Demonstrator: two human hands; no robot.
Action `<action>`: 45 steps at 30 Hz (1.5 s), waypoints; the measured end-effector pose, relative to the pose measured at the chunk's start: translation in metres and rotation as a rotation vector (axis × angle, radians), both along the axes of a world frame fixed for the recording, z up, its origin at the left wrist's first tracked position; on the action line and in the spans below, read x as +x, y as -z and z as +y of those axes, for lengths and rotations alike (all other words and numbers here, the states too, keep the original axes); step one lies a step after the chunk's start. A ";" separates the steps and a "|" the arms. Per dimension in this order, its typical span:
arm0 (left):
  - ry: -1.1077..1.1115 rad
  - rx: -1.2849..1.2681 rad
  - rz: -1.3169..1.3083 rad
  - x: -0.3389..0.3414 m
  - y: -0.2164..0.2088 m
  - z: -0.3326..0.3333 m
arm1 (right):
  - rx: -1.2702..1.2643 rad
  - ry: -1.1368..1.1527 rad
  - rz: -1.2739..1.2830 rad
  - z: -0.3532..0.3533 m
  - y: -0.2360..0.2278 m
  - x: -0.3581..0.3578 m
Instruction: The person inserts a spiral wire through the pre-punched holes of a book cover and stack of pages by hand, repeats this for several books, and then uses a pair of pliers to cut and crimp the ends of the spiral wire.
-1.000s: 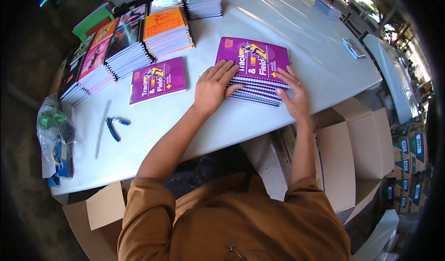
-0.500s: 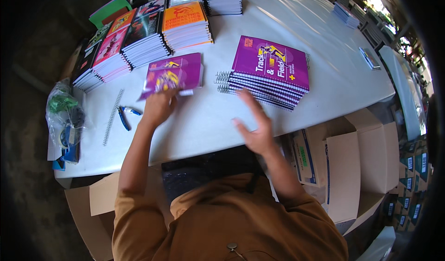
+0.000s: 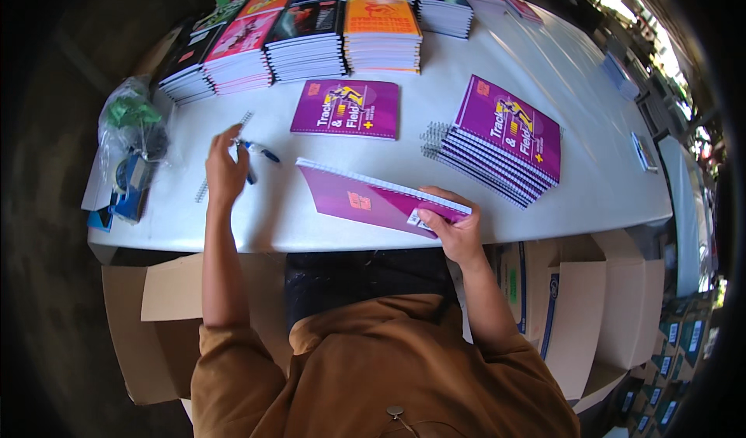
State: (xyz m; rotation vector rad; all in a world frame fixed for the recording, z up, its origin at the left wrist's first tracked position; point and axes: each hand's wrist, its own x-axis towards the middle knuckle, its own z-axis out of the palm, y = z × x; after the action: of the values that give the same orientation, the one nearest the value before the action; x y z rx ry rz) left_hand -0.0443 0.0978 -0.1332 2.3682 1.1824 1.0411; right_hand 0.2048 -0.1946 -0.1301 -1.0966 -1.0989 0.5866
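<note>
My right hand (image 3: 454, 232) grips the right end of a purple notebook (image 3: 350, 197), thumb on the cover near a small white label. The notebook is tilted, with its row of punched holes along the upper edge. My left hand (image 3: 225, 170) reaches over a thin metal spiral coil (image 3: 247, 118) on the table, thumb and forefinger apart. The hand hides the coil's middle. Just right of that hand lie blue-handled pliers (image 3: 264, 152), partly covered by the thumb. Another purple notebook (image 3: 346, 110) lies flat beyond the held one.
At the right stands a stack of purple notebooks (image 3: 505, 139) with coils sticking out on its left. Several stacks of colored notebooks (image 3: 307, 41) line the back. A plastic bag (image 3: 128, 119) and blue tape dispenser (image 3: 132, 185) sit at the left edge. Cardboard boxes (image 3: 579, 314) flank me below the table.
One purple notebook now lies flat on the table; the other has come nearer, into my right hand. My left hand has let go and moved left to the coil.
</note>
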 end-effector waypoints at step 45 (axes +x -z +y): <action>0.405 -1.358 -0.409 0.011 -0.083 -0.093 | 0.112 -0.191 -0.116 0.003 0.000 0.011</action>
State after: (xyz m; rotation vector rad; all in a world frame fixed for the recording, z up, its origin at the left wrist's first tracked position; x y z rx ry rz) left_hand -0.0334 0.0045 -0.0501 1.1444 0.7590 0.3037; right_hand 0.2155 -0.1912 -0.1301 -0.9443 -1.3319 0.6086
